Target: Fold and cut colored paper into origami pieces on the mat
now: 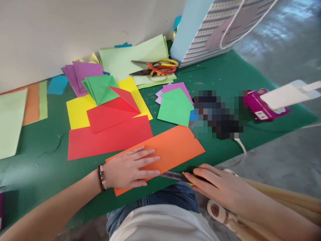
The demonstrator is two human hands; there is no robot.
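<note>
My left hand (130, 167) lies flat with fingers stretched out on an orange paper sheet (173, 147) at the near edge of the green table (220, 73). My right hand (215, 184) is closed round a pair of scissors with a yellow handle (175, 176), whose blades lie along the orange sheet's near edge. A bead bracelet (101, 177) circles my left wrist.
Red sheets (110, 134), a yellow sheet (79, 112), green folded squares (175, 108) and purple paper (82, 72) cover the table. Another pair of scissors (156, 67) lies on pale green paper. A striped gift bag (213, 23) stands at the back, a magenta device (260, 105) at right.
</note>
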